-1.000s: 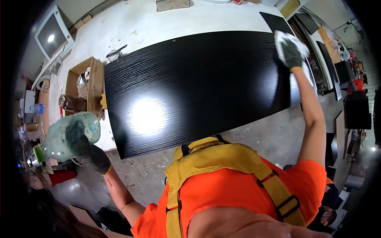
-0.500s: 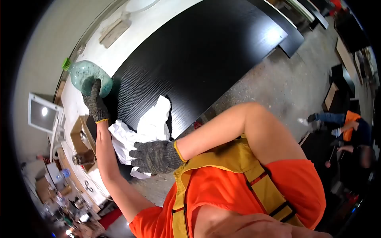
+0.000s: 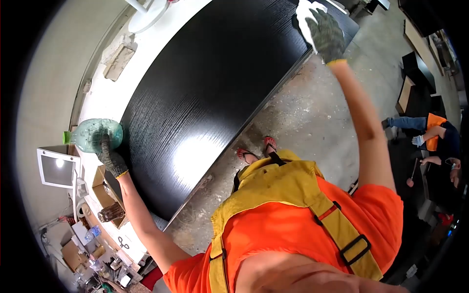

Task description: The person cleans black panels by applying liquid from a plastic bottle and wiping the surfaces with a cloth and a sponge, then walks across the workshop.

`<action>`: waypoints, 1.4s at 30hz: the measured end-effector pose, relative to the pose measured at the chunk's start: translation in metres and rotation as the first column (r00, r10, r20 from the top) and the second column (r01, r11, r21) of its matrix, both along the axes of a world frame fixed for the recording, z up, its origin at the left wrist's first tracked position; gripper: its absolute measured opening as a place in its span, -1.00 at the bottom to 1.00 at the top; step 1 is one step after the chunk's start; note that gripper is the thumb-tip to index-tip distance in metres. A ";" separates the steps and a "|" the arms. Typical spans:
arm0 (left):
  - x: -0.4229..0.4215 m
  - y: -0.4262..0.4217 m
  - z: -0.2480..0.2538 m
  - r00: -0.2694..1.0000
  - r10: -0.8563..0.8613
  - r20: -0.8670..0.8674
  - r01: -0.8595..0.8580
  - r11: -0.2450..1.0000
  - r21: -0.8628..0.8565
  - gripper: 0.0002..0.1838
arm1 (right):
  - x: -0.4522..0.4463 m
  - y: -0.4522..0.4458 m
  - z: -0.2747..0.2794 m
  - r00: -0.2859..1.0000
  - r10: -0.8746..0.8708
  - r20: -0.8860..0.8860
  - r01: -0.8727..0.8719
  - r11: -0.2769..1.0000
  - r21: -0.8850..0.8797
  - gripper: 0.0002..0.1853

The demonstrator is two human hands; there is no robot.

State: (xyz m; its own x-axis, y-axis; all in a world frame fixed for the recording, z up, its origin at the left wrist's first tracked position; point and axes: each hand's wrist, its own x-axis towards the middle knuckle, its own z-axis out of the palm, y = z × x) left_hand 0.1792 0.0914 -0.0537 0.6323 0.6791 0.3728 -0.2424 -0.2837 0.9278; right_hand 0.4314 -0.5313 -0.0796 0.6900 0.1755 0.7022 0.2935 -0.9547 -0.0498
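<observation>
My left hand [image 3: 111, 158], in a dark knitted glove, grips a greenish plastic bottle [image 3: 95, 134] with a green cap, lying on its side at the left end of a black wood-grain panel [image 3: 210, 73]. At the panel's far right end, my right hand [image 3: 326, 36], gloved the same way, presses a white cloth [image 3: 307, 19] against the surface near the edge. The cloth is bunched under the palm and partly hidden by the fingers. A bright lamp reflection lies on the near left part of the panel.
Beyond the panel, a whitish block [image 3: 119, 61] sits on the white bench [image 3: 141, 56]. A cardboard box [image 3: 101, 188] with a brown jar [image 3: 111, 213] and scissors [image 3: 123, 242] are at left. On the right, another person in an orange vest [image 3: 435, 132] works near black panels.
My right hand has swept the white cloth from the panel's near left end to its far right end. My left hand still has the bottle, which now lies more level.
</observation>
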 end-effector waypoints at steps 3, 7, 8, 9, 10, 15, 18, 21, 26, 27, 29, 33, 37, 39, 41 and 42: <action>0.000 -0.012 0.001 1.000 0.001 0.028 0.001 0.998 -0.067 -0.47 | -0.093 0.067 -0.012 0.998 -0.001 -0.063 -0.024 0.917 -0.398 -0.51; 0.001 -0.016 0.004 1.000 0.019 -0.007 -0.020 0.995 -0.102 -0.44 | -0.223 0.154 -0.016 0.768 0.624 -0.144 -0.639 0.761 -0.108 -0.28; 0.001 -0.014 0.003 1.000 0.024 0.001 -0.024 0.996 -0.086 -0.44 | -0.229 0.159 -0.016 0.646 0.754 -0.118 -0.762 0.647 -0.030 -0.25; 0.002 -0.011 0.002 1.000 0.029 0.008 -0.029 0.997 -0.068 -0.44 | -0.223 0.157 -0.019 0.591 0.784 -0.191 -0.788 0.612 0.074 -0.25; 0.001 -0.006 -0.001 0.999 0.035 0.015 -0.034 0.998 -0.053 -0.45 | -0.208 0.150 -0.026 0.524 0.811 -0.259 -0.800 0.573 0.179 -0.24; 0.002 -0.026 0.007 0.998 0.058 -0.004 -0.058 0.997 0.042 -0.50 | -0.067 0.030 -0.035 0.852 0.522 -0.032 -0.516 0.849 0.111 -0.50; 0.003 -0.024 0.007 0.999 0.053 -0.004 -0.052 0.997 0.065 -0.53 | -0.031 0.005 -0.007 0.908 0.381 0.173 -0.400 0.912 0.091 -0.70; 0.004 -0.023 0.009 0.999 0.010 0.042 -0.009 0.999 -0.031 -0.56 | -0.071 0.040 -0.028 0.893 0.449 0.034 -0.433 0.833 0.344 -0.62; 0.004 0.000 -0.004 0.994 0.024 0.107 -0.026 1.000 0.017 -0.61 | -0.231 0.157 -0.015 0.609 0.756 -0.237 -0.744 0.649 0.159 -0.41; 0.002 -0.001 -0.001 0.987 0.061 0.150 -0.071 0.995 0.068 -0.59 | -0.239 0.166 -0.011 0.581 0.779 -0.238 -0.768 0.621 0.159 -0.42; -0.008 -0.010 0.007 0.962 0.199 0.187 -0.229 0.961 0.157 -0.50 | -0.236 0.167 0.005 0.545 0.773 -0.326 -0.789 0.604 0.114 -0.45; -0.070 0.028 0.012 0.942 0.333 -0.028 -0.316 0.915 0.250 -0.55 | -0.128 0.116 0.006 0.668 0.732 -0.134 -0.712 0.681 0.171 -0.68; -0.115 0.053 0.009 0.988 0.144 -0.049 -0.132 0.970 0.203 -0.64 | 0.002 0.093 0.022 0.908 0.175 -0.382 -0.294 0.913 -0.282 -0.60; -0.111 0.048 0.010 0.997 0.073 0.010 -0.074 0.991 0.109 -0.62 | 0.023 0.124 -0.008 0.939 0.291 -0.183 -0.339 0.688 -0.642 -0.55; -0.104 0.052 0.007 0.999 0.052 -0.007 -0.051 0.993 0.107 -0.63 | -0.046 0.229 0.001 0.881 0.436 -0.182 -0.430 0.580 -0.692 -0.53; -0.102 0.051 0.010 0.997 0.059 -0.043 -0.054 0.992 0.113 -0.62 | -0.100 0.283 -0.009 0.767 0.638 -0.074 -0.510 0.536 -0.673 -0.53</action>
State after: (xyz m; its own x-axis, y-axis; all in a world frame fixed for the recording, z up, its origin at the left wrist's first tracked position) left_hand 0.0770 0.1429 -0.0438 0.6126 0.6698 0.4196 -0.1808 -0.3981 0.8994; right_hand 0.3317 -0.2482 -0.0890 0.1660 0.9226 0.3483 0.7315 -0.3521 0.5839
